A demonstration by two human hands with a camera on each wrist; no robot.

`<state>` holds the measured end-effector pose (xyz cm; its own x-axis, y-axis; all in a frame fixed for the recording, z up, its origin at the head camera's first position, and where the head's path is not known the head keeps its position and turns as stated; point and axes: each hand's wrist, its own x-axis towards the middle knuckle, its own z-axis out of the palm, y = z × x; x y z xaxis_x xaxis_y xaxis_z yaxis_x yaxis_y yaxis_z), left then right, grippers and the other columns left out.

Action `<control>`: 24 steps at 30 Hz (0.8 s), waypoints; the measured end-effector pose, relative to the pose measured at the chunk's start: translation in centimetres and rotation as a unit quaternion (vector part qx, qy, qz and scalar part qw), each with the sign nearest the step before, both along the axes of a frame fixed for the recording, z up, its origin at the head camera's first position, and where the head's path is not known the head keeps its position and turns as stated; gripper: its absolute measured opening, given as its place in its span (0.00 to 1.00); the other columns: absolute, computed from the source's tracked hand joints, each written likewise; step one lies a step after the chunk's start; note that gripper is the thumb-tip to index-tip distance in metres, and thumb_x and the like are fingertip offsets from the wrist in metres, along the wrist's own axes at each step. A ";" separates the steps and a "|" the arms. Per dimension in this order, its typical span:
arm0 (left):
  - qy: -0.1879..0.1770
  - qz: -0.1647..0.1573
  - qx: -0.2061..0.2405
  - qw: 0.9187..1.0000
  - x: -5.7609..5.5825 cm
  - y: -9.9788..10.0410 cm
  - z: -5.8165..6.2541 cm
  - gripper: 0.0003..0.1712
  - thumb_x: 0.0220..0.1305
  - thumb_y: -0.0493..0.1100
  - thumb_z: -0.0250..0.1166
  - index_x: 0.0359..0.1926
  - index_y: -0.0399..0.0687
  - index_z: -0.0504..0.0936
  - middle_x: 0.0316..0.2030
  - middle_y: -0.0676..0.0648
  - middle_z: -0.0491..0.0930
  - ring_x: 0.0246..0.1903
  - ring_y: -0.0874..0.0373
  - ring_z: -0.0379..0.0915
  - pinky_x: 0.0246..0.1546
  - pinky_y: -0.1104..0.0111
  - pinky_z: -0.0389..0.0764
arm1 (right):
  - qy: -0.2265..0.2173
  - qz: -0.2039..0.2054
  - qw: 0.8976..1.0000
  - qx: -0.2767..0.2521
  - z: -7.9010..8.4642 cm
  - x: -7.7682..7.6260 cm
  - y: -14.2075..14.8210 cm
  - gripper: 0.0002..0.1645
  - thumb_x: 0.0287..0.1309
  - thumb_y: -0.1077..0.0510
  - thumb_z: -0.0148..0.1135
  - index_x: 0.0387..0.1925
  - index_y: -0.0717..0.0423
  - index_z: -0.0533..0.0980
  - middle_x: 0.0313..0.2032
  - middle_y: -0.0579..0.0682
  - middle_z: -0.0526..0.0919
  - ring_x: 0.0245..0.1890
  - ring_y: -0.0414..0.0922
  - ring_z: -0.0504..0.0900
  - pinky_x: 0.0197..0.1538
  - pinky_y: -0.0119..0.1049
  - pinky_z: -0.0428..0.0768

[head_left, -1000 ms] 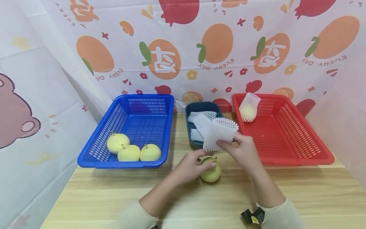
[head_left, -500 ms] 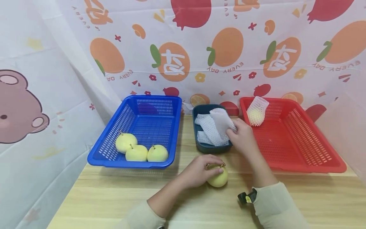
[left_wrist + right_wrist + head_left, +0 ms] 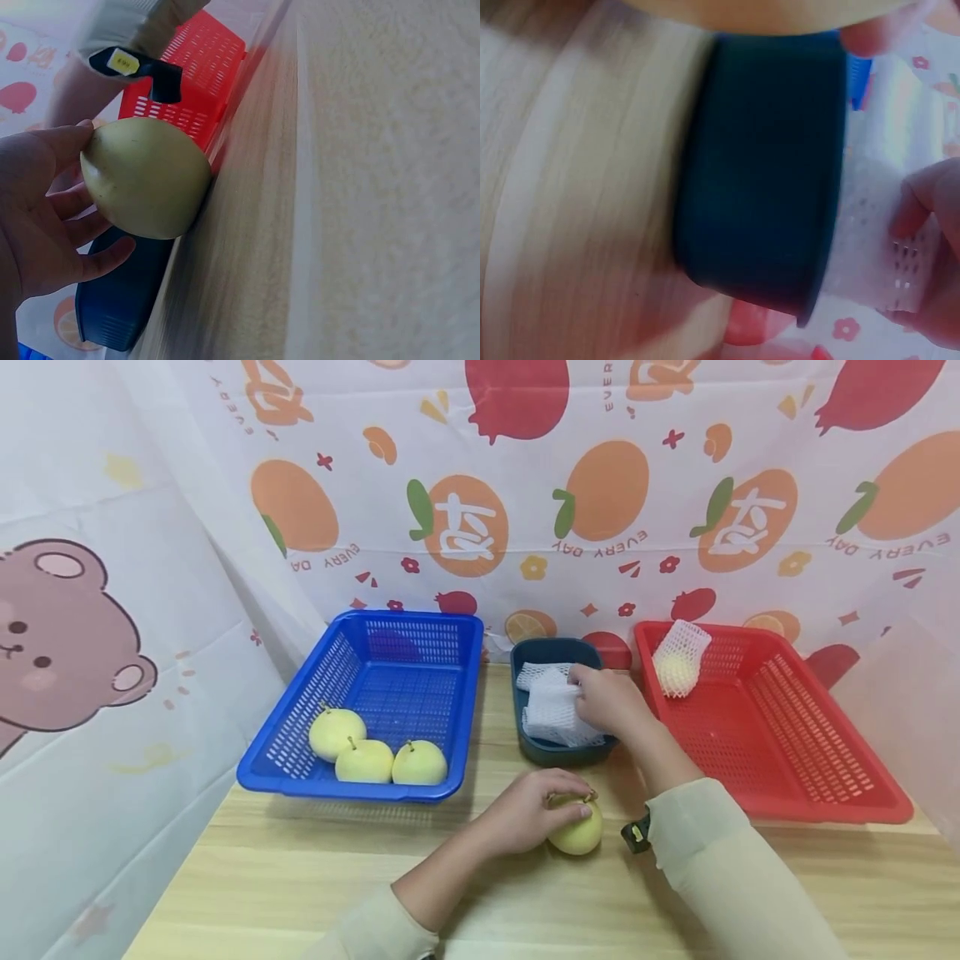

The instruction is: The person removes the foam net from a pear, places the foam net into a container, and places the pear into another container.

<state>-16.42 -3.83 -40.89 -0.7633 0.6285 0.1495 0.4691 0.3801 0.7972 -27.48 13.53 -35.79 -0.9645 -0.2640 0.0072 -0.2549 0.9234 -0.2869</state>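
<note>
My left hand (image 3: 523, 814) grips a yellow-green pear (image 3: 581, 837) on the table in front of the dark green bin, thumb and fingers round its top and side. The left wrist view shows that pear (image 3: 146, 180) large, with the thumb on one side and the fingers behind it. Over the bin (image 3: 543, 753), my right hand (image 3: 613, 700) pinches a white foam net sleeve (image 3: 553, 708), which covers part of the other sleeves lying inside. In the blurred right wrist view, finger and thumb hold the sleeve (image 3: 874, 251) just above the bin's rim.
At left, a blue basket (image 3: 468, 693) holds 3 pears (image 3: 365, 762) near its front. A red basket (image 3: 757, 810) stands at right, with a net-wrapped pear (image 3: 678, 670) in its back left corner. A printed cloth (image 3: 525, 510) hangs close behind the containers.
My right hand has moved the foam sleeve away from near the pear, back and down into the bin. My left hand has closed further over the pear. The head view has shifted slightly.
</note>
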 end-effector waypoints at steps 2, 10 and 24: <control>-0.005 -0.001 -0.001 1.000 0.0 0.0 -0.1 0.15 0.62 0.52 0.62 0.48 0.55 0.83 0.48 0.59 0.80 0.53 0.68 0.72 0.57 0.71 0.71 | -0.044 0.000 0.999 0.014 -0.5 -0.4 -0.4 0.27 0.52 0.53 0.64 0.56 0.48 0.71 0.47 0.53 0.80 0.40 0.51 0.77 0.47 0.49 0.80; 0.008 -0.002 -0.008 1.000 0.1 0.0 -0.2 0.16 0.63 0.52 0.62 0.49 0.54 0.83 0.48 0.59 0.80 0.53 0.68 0.72 0.57 0.72 0.70 | -0.031 -0.028 0.997 0.057 -2.7 -0.4 -0.9 0.35 0.43 0.53 0.73 0.57 0.45 0.73 0.53 0.54 0.74 0.51 0.53 0.69 0.52 0.55 0.75; 0.028 0.000 -0.006 1.000 0.0 0.1 -0.3 0.16 0.63 0.51 0.62 0.48 0.50 0.83 0.47 0.58 0.81 0.51 0.68 0.73 0.56 0.74 0.71 | 0.002 0.080 0.996 -0.027 -4.4 1.0 -1.5 0.18 0.58 0.51 0.60 0.51 0.40 0.80 0.44 0.54 0.73 0.47 0.49 0.69 0.46 0.45 0.75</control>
